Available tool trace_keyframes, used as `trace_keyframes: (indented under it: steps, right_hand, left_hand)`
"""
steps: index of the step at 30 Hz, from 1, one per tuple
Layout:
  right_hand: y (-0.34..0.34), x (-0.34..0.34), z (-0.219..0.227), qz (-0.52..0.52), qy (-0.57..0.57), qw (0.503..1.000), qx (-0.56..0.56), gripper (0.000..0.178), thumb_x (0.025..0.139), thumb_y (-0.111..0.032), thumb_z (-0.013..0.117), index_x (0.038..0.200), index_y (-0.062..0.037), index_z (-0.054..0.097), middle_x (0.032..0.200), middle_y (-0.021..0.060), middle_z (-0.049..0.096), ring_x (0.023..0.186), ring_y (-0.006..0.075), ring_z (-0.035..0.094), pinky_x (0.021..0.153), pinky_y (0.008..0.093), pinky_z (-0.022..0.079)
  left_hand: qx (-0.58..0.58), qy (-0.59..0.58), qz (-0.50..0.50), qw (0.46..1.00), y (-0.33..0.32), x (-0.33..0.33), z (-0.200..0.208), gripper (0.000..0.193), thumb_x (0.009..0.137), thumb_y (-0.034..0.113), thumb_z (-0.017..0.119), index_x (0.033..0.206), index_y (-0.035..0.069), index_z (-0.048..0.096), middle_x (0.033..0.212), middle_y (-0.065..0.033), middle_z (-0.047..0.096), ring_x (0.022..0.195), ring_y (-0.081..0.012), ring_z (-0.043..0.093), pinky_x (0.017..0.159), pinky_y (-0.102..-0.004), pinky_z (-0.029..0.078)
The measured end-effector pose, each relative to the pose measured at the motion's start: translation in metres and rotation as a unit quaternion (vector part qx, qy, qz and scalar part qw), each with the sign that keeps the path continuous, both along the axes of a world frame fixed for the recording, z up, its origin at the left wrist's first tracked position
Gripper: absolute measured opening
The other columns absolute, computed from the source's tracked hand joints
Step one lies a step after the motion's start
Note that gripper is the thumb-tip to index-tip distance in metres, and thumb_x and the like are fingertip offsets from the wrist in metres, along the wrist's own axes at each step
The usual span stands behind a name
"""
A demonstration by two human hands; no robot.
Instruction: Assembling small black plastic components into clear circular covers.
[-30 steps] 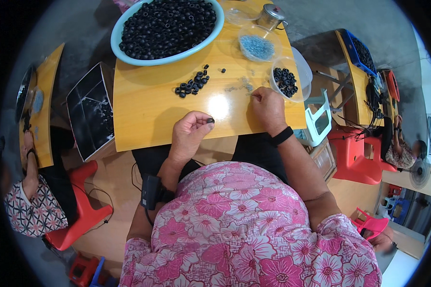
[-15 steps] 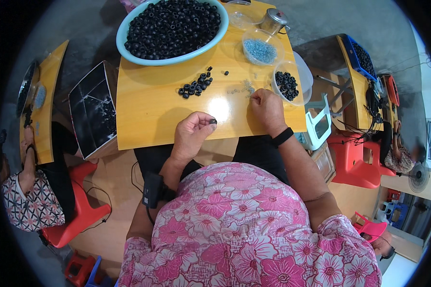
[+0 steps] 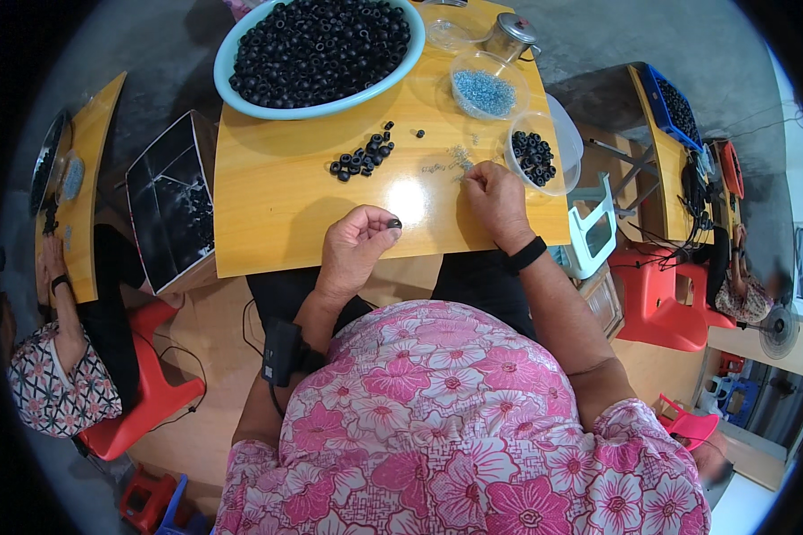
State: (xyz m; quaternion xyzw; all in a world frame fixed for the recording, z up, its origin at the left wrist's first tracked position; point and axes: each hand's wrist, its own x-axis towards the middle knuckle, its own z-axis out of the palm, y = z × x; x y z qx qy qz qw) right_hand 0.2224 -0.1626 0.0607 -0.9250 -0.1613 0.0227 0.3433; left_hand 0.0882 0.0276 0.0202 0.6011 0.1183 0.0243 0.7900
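Fingers (image 3: 385, 234) pinch black ring (image 3: 394, 223) above table's near edge (image 3: 330, 259).

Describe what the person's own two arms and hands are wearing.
Both forearms are bare below short pink floral sleeves. The left hand wears nothing; a black strapped device with a cable sits on that arm. The right hand has a black wristband.

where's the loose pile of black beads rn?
Head view: the loose black beads lie on the yellow table, upper centre, below the big bowl and ahead of the left hand.
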Motion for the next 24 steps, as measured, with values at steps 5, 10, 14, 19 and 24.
trace_keyframes:
  steps: [5, 10, 14, 19, 24]
  right_hand:
    - [-0.002, 0.002, 0.000, 0.018, -0.004, 1.000, 0.022, 0.012, 0.080, -0.009, 0.057, 0.080, 0.0010, 0.064, 0.078, 0.0232, 0.064, 0.077, 0.0401, 0.062, 0.069, 0.0448, 0.049]
    - [-0.003, 0.006, -0.011, 0.021, -0.041, 0.998, 0.053, 0.009, 0.082, -0.007, 0.060, 0.086, 0.0012, 0.062, 0.076, 0.0191, 0.064, 0.070, 0.0315, 0.062, 0.064, 0.0379, 0.049]
    - [-0.003, 0.009, -0.020, 0.031, -0.074, 0.995, 0.060, 0.008, 0.083, -0.004, 0.062, 0.089, 0.0012, 0.062, 0.071, 0.0109, 0.063, 0.062, 0.0166, 0.060, 0.060, 0.0291, 0.048]
    - [-0.001, 0.007, -0.012, 0.005, 0.001, 0.996, 0.085, 0.012, 0.079, -0.003, 0.057, 0.088, 0.0008, 0.064, 0.081, 0.0221, 0.066, 0.077, 0.0356, 0.066, 0.070, 0.0387, 0.052]
    - [-0.003, 0.008, -0.013, 0.009, 0.009, 0.997, 0.082, 0.014, 0.078, -0.004, 0.058, 0.090, -0.0001, 0.065, 0.081, 0.0210, 0.067, 0.077, 0.0334, 0.067, 0.069, 0.0370, 0.052]
  left_hand:
    - [0.001, -0.003, -0.001, 1.000, 0.000, 0.001, 0.002, 0.014, 0.083, 0.002, 0.068, 0.096, 0.001, 0.064, 0.081, 0.0019, 0.059, 0.075, -0.0049, 0.053, 0.071, -0.0197, 0.047]
    - [0.014, -0.011, -0.015, 1.000, 0.001, 0.001, 0.003, 0.016, 0.085, 0.001, 0.066, 0.100, 0.000, 0.062, 0.084, 0.0003, 0.059, 0.076, -0.0055, 0.056, 0.070, -0.0196, 0.049]
    - [0.013, -0.011, 0.000, 1.000, 0.001, 0.001, 0.003, 0.015, 0.085, 0.000, 0.066, 0.099, 0.000, 0.062, 0.083, 0.0009, 0.059, 0.076, -0.0051, 0.055, 0.070, -0.0192, 0.049]
    - [0.014, -0.001, -0.001, 1.000, 0.001, -0.001, 0.006, 0.013, 0.084, 0.003, 0.069, 0.096, 0.001, 0.064, 0.082, 0.0018, 0.061, 0.075, -0.0049, 0.055, 0.071, -0.0202, 0.047]
    - [0.014, 0.000, -0.003, 1.000, 0.000, -0.001, 0.006, 0.013, 0.084, 0.005, 0.069, 0.096, 0.001, 0.064, 0.082, 0.0019, 0.061, 0.075, -0.0048, 0.055, 0.071, -0.0203, 0.047]
